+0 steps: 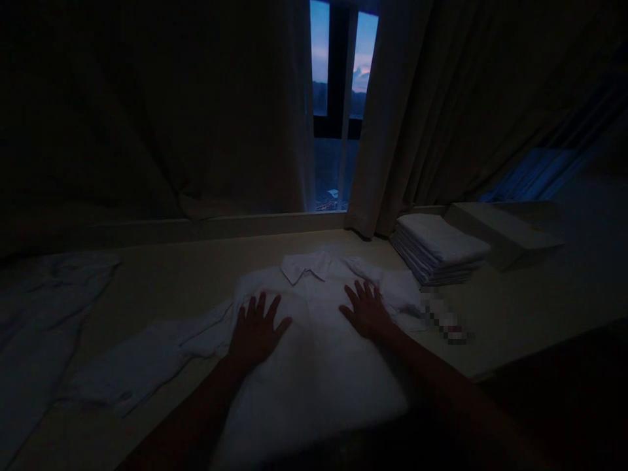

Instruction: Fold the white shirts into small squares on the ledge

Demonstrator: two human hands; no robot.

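A white collared shirt (314, 366) lies spread front side up on a pale surface, its collar (307, 265) pointing away from me. One sleeve (142, 363) stretches out to the left. The other sleeve lies bunched at the right shoulder. My left hand (258, 330) rests flat on the left chest of the shirt, fingers spread. On the right chest, my right hand (366, 311) also lies flat with its fingers apart. Neither hand grips the cloth. The light is dim, and the shirt's lower hem fades into shadow.
A stack of folded white cloth (439, 245) stands at the back right, beside a pale box (505, 232). More white clothing (42, 320) lies at the far left. Dark curtains (392, 131) hang behind, around a narrow window (338, 78). A small blurred patch sits right of the shirt.
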